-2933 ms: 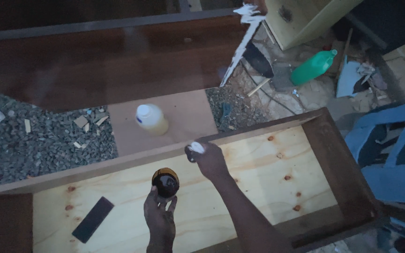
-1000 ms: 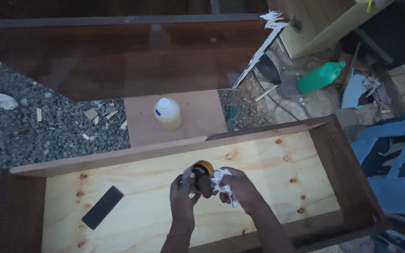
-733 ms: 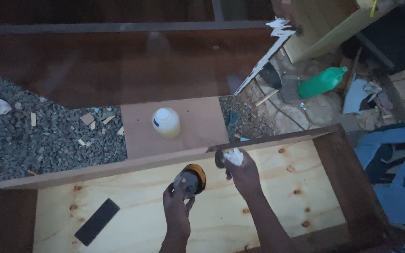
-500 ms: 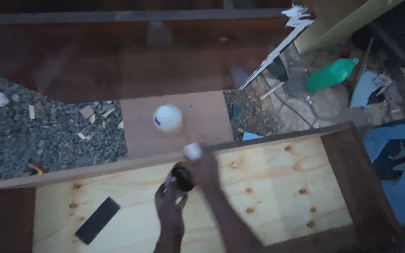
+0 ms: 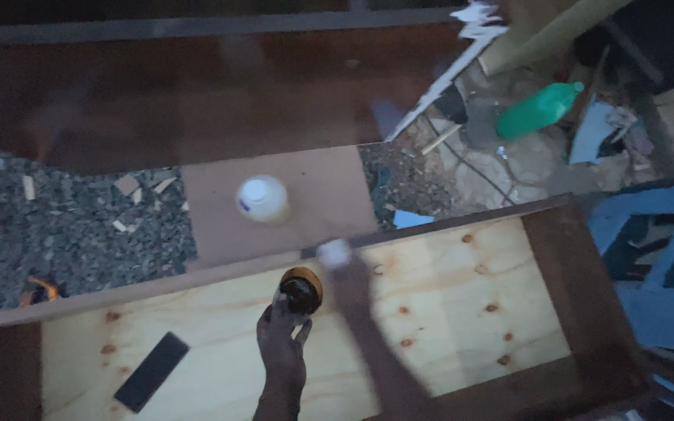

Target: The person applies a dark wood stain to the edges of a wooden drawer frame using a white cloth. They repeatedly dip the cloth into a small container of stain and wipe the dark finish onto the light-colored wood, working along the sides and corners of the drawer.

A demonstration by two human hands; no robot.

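Rag Carried to the Frame's Far Rail

Since the frame a second ago, the white rag (image 5: 333, 252) has been carried away from the small round tin (image 5: 299, 290) and up to the far rail of the wooden frame (image 5: 555, 273), and the two hands have been drawn apart

A pale plywood panel (image 5: 446, 327) with dark knots is seen as the bottom of the frame, with darker stained boards set around it. A flat black block (image 5: 151, 371) is laid on the panel at the left. Beyond the rail, a brown board (image 5: 313, 195) is spread on grey gravel (image 5: 64, 234) strewn with wood chips, and a white-capped plastic bottle (image 5: 262, 199) is stood on it. A large dark-stained panel (image 5: 196, 86) is seen further back, and a green jug (image 5: 538, 111) is laid among rubble at the upper right

The tin is held upright above the panel by the left hand (image 5: 281, 347), fingers wrapped about its underside. The right hand (image 5: 343, 269) is blurred by motion, its arm stretched up toward the rail; the rag is seen at its end, but the closure of its fingers cannot be told
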